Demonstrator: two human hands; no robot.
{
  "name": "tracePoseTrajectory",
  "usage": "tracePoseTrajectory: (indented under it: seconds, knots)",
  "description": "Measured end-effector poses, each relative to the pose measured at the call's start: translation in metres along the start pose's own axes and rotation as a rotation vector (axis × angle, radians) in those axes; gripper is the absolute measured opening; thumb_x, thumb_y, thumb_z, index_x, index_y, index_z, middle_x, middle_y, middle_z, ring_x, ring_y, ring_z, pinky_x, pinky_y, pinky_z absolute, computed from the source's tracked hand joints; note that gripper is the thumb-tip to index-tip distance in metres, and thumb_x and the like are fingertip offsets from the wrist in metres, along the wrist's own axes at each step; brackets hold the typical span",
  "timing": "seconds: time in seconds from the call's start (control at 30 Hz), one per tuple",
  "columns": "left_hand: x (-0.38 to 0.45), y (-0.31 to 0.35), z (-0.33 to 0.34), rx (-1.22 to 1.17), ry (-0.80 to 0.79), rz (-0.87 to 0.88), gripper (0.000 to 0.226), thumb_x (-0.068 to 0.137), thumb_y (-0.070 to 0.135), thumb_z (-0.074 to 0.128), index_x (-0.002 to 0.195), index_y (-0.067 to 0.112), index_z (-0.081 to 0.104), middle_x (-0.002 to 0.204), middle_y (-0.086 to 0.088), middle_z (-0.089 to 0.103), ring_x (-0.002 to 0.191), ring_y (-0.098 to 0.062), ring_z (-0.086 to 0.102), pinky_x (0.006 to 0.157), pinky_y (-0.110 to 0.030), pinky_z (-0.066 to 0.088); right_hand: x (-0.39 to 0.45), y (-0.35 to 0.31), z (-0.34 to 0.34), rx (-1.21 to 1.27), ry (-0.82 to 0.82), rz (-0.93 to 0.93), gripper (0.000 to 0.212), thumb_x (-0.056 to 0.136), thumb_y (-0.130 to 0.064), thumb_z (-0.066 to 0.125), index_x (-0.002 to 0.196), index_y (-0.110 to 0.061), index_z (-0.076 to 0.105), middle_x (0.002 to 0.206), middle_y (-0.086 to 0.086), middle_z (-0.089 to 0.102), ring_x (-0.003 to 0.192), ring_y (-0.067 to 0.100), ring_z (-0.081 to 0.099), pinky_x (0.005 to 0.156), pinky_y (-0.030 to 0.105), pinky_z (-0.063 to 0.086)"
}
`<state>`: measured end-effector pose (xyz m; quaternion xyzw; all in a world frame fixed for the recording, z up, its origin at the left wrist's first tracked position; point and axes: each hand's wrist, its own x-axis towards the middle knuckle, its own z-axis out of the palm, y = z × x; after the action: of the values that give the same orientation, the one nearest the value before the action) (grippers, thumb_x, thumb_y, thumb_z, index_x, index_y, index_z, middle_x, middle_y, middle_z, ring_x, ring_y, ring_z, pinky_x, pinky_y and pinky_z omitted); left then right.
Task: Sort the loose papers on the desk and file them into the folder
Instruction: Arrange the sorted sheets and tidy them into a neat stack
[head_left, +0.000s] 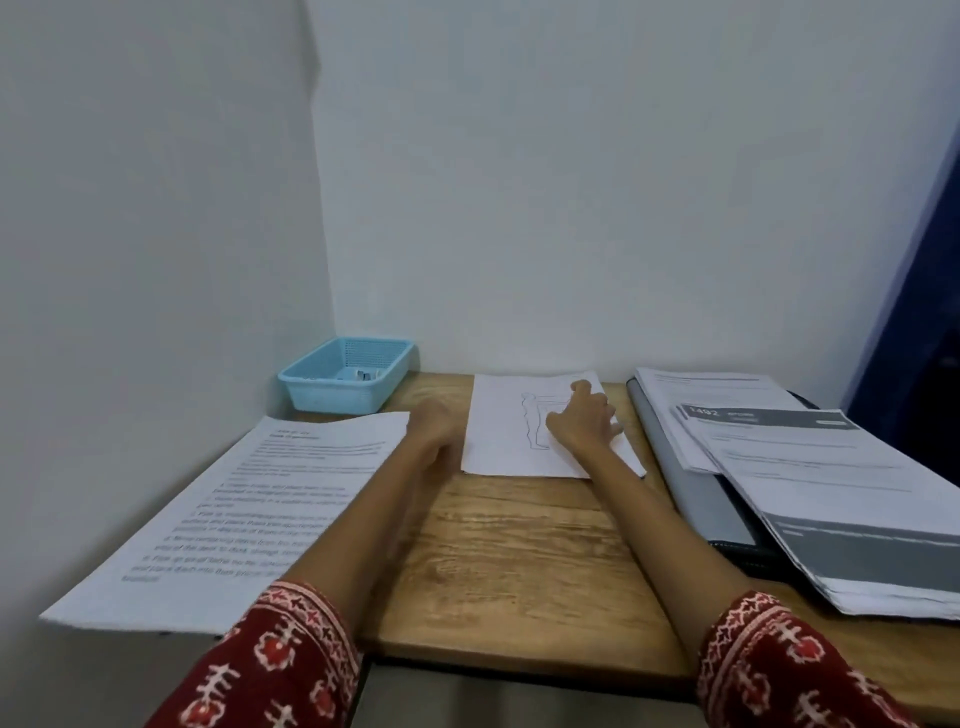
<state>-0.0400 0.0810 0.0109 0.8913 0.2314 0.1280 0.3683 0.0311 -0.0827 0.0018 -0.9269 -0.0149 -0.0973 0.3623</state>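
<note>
A white sheet with a line drawing (504, 441) lies flat at the back middle of the wooden desk (519, 561). My right hand (582, 421) rests on it near its right edge, fingers bent, tips on the paper. My left hand (436, 431), blurred, holds the right edge of a printed text sheet (234, 514) that reaches out past the desk's left side. At the right a grey folder (696, 483) lies open, with a stack of printed papers (831, 493) on it.
A light blue plastic basket (345, 374) with small items sits in the back left corner against the walls. White walls close off the desk at the back and left. A dark blue surface (924, 260) stands at the far right.
</note>
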Motion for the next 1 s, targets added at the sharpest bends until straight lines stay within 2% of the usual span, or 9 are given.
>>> tracePoseTrajectory:
  seconds: [0.13, 0.23, 0.37, 0.43, 0.53, 0.7, 0.83, 0.93, 1.0]
  knots:
    - [0.023, 0.012, 0.016, -0.135, 0.021, -0.097, 0.016, 0.087, 0.002, 0.045, 0.072, 0.006, 0.049, 0.075, -0.009, 0.053, 0.072, -0.021, 0.053, 0.057, -0.027, 0.044, 0.025, 0.019, -0.007, 0.068, -0.053, 0.124, 0.063, 0.085, -0.023, 0.057, 0.141, -0.012, 0.029, 0.14, 0.017, 0.037, 0.129, 0.034, 0.035, 0.107, 0.045, 0.033]
    - [0.036, 0.015, 0.019, -0.232, -0.028, -0.15, 0.007, 0.088, 0.006, 0.044, 0.089, 0.003, 0.051, 0.098, -0.015, 0.06, 0.094, -0.027, 0.06, 0.081, -0.035, 0.053, 0.033, 0.021, -0.007, 0.15, -0.011, 0.187, 0.059, 0.084, -0.024, 0.059, 0.135, -0.009, 0.033, 0.133, 0.015, 0.046, 0.124, 0.033, 0.041, 0.1, 0.039, 0.04]
    - [0.031, 0.021, 0.021, -0.091, -0.06, -0.136, 0.035, 0.093, 0.01, 0.043, 0.126, -0.001, 0.044, 0.123, -0.016, 0.051, 0.114, -0.03, 0.05, 0.083, -0.033, 0.042, 0.034, 0.022, -0.007, 0.334, -0.003, 0.246, 0.052, 0.084, -0.014, 0.06, 0.129, -0.002, 0.037, 0.121, 0.012, 0.057, 0.11, 0.03, 0.055, 0.08, 0.032, 0.049]
    - [0.029, 0.022, 0.022, -0.062, -0.059, -0.113, 0.039, 0.094, 0.009, 0.041, 0.132, 0.0, 0.038, 0.129, -0.015, 0.047, 0.112, -0.028, 0.047, 0.08, -0.031, 0.037, 0.034, 0.026, -0.006, 0.41, -0.024, 0.264, 0.046, 0.081, -0.008, 0.058, 0.124, 0.001, 0.044, 0.115, 0.011, 0.06, 0.1, 0.029, 0.06, 0.068, 0.028, 0.048]
    - [0.025, 0.016, 0.022, -0.114, -0.035, -0.101, 0.037, 0.094, 0.005, 0.038, 0.131, 0.001, 0.043, 0.127, -0.016, 0.05, 0.11, -0.029, 0.049, 0.079, -0.031, 0.039, 0.031, 0.03, -0.006, 0.552, -0.01, 0.221, 0.017, 0.075, 0.0, 0.053, 0.092, -0.004, 0.057, 0.09, 0.009, 0.059, 0.076, 0.023, 0.056, 0.051, 0.02, 0.036]
    - [0.013, 0.013, 0.005, -0.425, 0.024, -0.015, 0.041, 0.09, -0.002, 0.038, 0.128, 0.009, 0.05, 0.123, -0.008, 0.056, 0.111, -0.026, 0.051, 0.089, -0.032, 0.043, 0.014, 0.019, -0.025, 0.844, 0.066, 0.04, 0.022, 0.076, 0.004, 0.055, 0.094, -0.009, 0.058, 0.094, 0.011, 0.067, 0.08, 0.026, 0.063, 0.063, 0.03, 0.049]
    - [0.001, 0.029, -0.023, -0.562, 0.024, 0.094, 0.043, 0.084, 0.019, 0.053, 0.126, 0.007, 0.05, 0.113, -0.009, 0.061, 0.101, -0.024, 0.057, 0.083, -0.034, 0.046, 0.006, 0.009, -0.053, 0.901, 0.04, -0.108, 0.025, 0.076, 0.008, 0.057, 0.092, -0.011, 0.061, 0.091, 0.01, 0.067, 0.08, 0.025, 0.063, 0.071, 0.034, 0.052]
    - [-0.012, 0.053, -0.045, -0.604, 0.131, 0.212, 0.045, 0.096, 0.026, 0.048, 0.134, 0.002, 0.04, 0.135, -0.015, 0.047, 0.119, -0.027, 0.047, 0.096, -0.035, 0.039, -0.001, -0.001, -0.079, 0.943, -0.024, -0.187, 0.026, 0.076, 0.01, 0.06, 0.086, -0.014, 0.062, 0.092, 0.014, 0.068, 0.077, 0.025, 0.064, 0.074, 0.038, 0.054]
    - [-0.018, 0.068, -0.056, -0.642, 0.184, 0.303, 0.05, 0.097, 0.03, 0.046, 0.138, 0.003, 0.036, 0.143, -0.014, 0.041, 0.122, -0.024, 0.044, 0.097, -0.032, 0.039, -0.008, -0.011, -0.1, 0.969, -0.044, -0.243, 0.021, 0.08, 0.005, 0.066, 0.087, -0.014, 0.06, 0.087, 0.009, 0.068, 0.071, 0.02, 0.064, 0.067, 0.028, 0.056]
